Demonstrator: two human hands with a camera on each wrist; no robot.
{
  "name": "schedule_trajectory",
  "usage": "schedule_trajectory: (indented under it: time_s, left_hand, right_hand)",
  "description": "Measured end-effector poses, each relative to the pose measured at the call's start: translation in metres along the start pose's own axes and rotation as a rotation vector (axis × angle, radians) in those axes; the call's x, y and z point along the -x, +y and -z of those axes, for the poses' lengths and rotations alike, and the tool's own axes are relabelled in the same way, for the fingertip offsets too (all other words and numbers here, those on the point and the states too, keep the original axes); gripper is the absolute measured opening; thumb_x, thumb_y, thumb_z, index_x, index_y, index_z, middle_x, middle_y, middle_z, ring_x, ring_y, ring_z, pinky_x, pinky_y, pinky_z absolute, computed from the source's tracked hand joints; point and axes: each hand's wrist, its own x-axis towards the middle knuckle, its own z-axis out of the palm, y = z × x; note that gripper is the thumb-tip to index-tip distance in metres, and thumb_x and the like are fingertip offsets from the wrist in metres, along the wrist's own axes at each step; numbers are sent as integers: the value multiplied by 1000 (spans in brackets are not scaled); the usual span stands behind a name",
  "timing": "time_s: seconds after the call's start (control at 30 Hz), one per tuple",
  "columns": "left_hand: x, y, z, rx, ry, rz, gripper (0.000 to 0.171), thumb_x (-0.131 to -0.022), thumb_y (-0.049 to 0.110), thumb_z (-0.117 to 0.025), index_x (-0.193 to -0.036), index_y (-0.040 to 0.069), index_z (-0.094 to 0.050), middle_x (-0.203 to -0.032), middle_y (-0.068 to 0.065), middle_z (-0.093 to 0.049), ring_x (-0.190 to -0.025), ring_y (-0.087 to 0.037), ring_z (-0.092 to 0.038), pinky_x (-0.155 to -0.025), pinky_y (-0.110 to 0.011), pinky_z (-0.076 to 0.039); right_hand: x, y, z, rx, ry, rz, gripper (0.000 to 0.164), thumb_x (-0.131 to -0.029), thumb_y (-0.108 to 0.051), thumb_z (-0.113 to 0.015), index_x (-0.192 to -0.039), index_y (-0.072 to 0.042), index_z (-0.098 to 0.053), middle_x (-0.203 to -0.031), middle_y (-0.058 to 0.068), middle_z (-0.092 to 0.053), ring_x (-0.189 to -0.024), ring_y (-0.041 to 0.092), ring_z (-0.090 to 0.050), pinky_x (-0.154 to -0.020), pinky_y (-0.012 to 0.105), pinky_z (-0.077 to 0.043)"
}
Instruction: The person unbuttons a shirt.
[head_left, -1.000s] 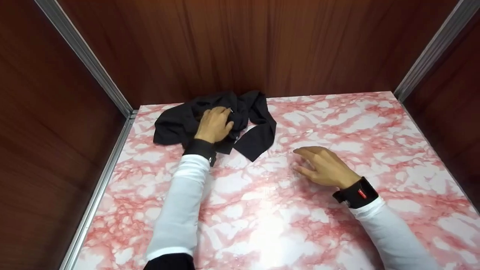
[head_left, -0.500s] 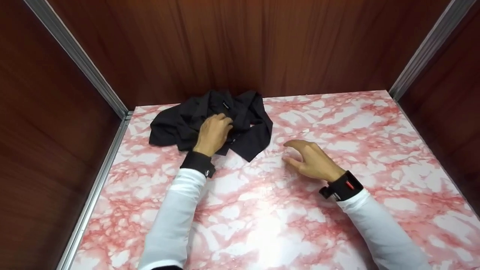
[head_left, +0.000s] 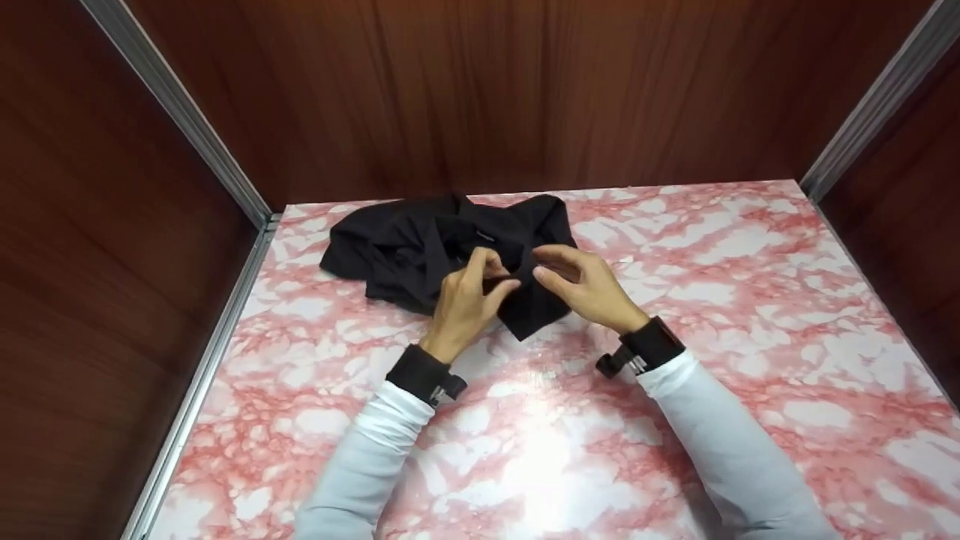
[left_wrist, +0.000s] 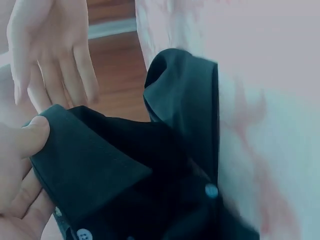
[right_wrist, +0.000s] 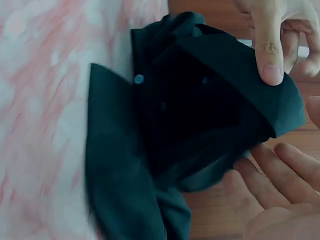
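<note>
A crumpled black button-up shirt lies toward the back of the table, with its collar lifted toward the hands. My left hand pinches one collar flap between thumb and fingers, as the right wrist view shows. Beside the collar, my right hand has its fingers loosely bent and the thumb apart; in the right wrist view its fingers are just below the fabric, and whether they touch it I cannot tell. Pale buttons show on the shirt front, and a small label sits inside the neck.
The table has a red-and-white marbled top. A brown wood-look panel rises behind it, and similar panels with metal corner frames stand at both sides. Black bands with small cameras are on both wrists.
My left hand has drawn back and right, from resting on the shirt to pinching its collar. The right hand has moved left to the collar. The shirt has shifted slightly right.
</note>
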Motion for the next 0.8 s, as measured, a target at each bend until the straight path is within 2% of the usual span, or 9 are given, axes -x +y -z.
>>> schedule_trajectory:
  time_s: [0.1, 0.2, 0.33, 0.5, 0.57, 0.67, 0.73, 0.8]
  left_hand:
    - [5, 5, -4, 18, 15, 12, 36, -96, 21, -91, -106, 4, -61, -97, -9, -84, -93, -23, -85, -80, -40, -68]
    - [9, 7, -7, 8, 23, 11, 36, -95, 21, -92, -102, 4, -61, -94, -9, -82, -87, -23, -83, -76, -40, -67]
    - [11, 6, -7, 10, 35, 12, 36, -94, 21, -93, -101, 3, -63, -93, -10, -81, -89, -23, -84, -78, -38, -67]
    - [6, -2, 1, 73, 61, -34, 31, -97, 22, -92, -106, 3, -70, -97, -9, -81, -95, -21, -82, -87, -35, -67]
    - [1, -7, 8, 66, 99, -52, 28, -99, 22, -89, -109, 2, -73, -103, -10, -81, -101, -23, -80, -94, -36, -65]
    - [-9, -17, 20, -6, 145, -40, 28, -102, 22, -84, -120, 2, -76, -119, -12, -81, -117, -27, -75, -107, -41, -58]
    - [-15, -24, 29, -53, 118, -9, 37, -103, 26, -81, -131, 3, -75, -133, -12, -79, -130, -30, -71, -117, -47, -52]
    - [-20, -32, 37, -72, 29, 32, 47, -104, 32, -78, -141, 4, -72, -144, -12, -76, -142, -30, -66, -124, -50, -44]
  right_hand:
    - [-3, 0, -3, 4, 3, -41, 42, -109, -13, -74, -146, 6, -69, -144, 26, -74, -134, 33, -74, -109, 19, -58]
    - [-4, 1, -6, 11, 23, -46, 37, -108, -11, -76, -139, 8, -73, -135, 26, -78, -119, 20, -78, -100, 14, -58]
    - [-4, 0, -10, -37, 70, -17, 25, -105, -5, -78, -125, 10, -77, -118, 22, -82, -99, 4, -76, -91, 14, -60]
    - [0, -4, -10, -39, 109, 67, 17, -104, 2, -77, -117, 11, -78, -107, 18, -80, -94, -1, -72, -88, 13, -59]
    - [4, -6, -6, 5, 110, 117, 15, -104, 2, -77, -117, 9, -79, -106, 18, -80, -94, 0, -71, -87, 12, -58]
    - [11, -6, 4, 86, 95, 195, 12, -104, -1, -78, -115, 5, -80, -105, 17, -80, -91, 3, -69, -83, 12, -56]
    - [16, -6, 12, 137, 94, 242, 10, -105, -2, -78, -113, 3, -81, -102, 15, -80, -87, 4, -66, -80, 12, -53]
    - [21, -6, 20, 162, 93, 278, 9, -104, -2, -78, -112, 2, -80, -101, 14, -80, -87, 5, -65, -80, 13, -52]
